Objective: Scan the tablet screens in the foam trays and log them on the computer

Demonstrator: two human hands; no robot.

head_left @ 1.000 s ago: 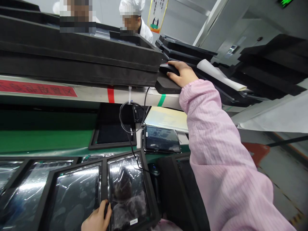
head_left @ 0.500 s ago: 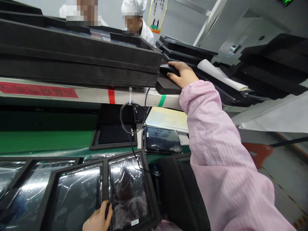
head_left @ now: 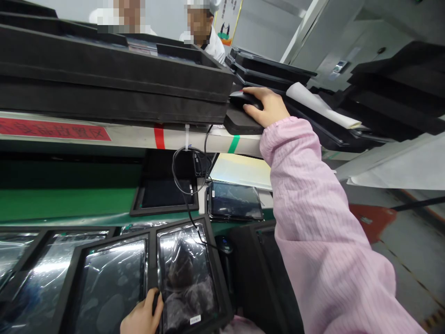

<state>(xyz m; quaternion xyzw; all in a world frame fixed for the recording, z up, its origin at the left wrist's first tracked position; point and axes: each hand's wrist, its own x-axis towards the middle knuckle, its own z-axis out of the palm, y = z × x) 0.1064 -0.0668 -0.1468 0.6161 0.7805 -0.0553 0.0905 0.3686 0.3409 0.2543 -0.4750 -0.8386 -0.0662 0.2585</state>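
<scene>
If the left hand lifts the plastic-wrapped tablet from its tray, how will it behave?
The tablet probably stays stiff, being a flat slab. Its glossy, wrinkled wrap looks slippery, so it may slide under the left hand. The screen is likely fragile.

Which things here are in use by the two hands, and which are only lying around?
In use:
right hand on the black mouse
left hand on the wrapped screen

Lying around:
tablet
paper roll
foam trays
coiled cable
</scene>
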